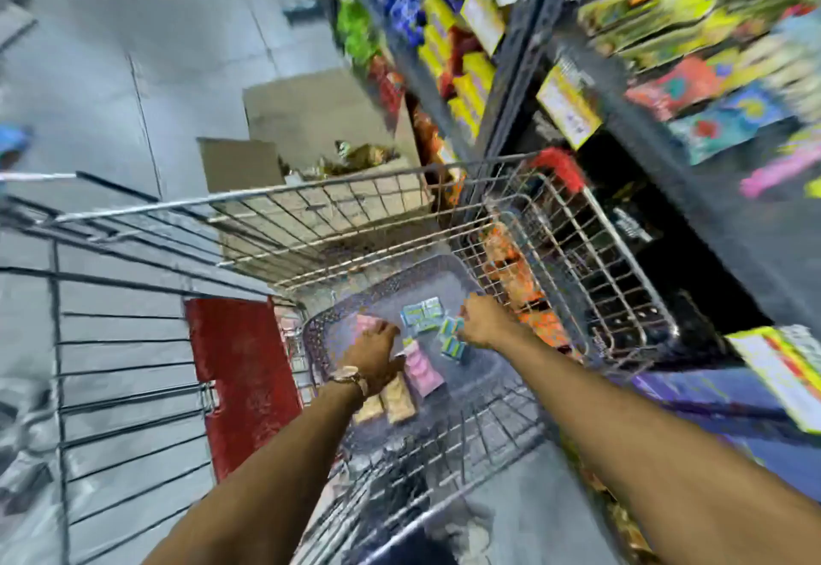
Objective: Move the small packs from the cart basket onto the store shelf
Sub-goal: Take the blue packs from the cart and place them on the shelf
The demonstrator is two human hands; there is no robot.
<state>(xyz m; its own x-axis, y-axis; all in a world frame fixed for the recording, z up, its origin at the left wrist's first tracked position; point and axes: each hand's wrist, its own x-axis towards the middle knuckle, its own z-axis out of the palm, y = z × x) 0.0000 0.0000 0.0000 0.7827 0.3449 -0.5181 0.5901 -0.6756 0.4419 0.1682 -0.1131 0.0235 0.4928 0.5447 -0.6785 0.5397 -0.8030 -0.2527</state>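
**Both hands lowered into the cart basket**

Grey tiled floor (pixel 186 31) is seen beside a dark metal store shelf (pixel 528 58) crowded with bright, blurred boxes. A silver wire cart basket (pixel 355 209) is parked against it. Small pink packs (pixel 422 367), tan packs (pixel 391 404) and blue-green packs (pixel 420 313) are spread on its bottom. The left hand (pixel 375 353) is laid over the pink packs, fingers hidden. The right hand (pixel 482 320) is curled at a blue-green pack; a firm hold cannot be confirmed.

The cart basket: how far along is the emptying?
Done: unclear, as the shelf is blurred. In hand: the left hand reaches pink packs and the right hand reaches blue-green packs. Left: several packs still lie in the cart basket.
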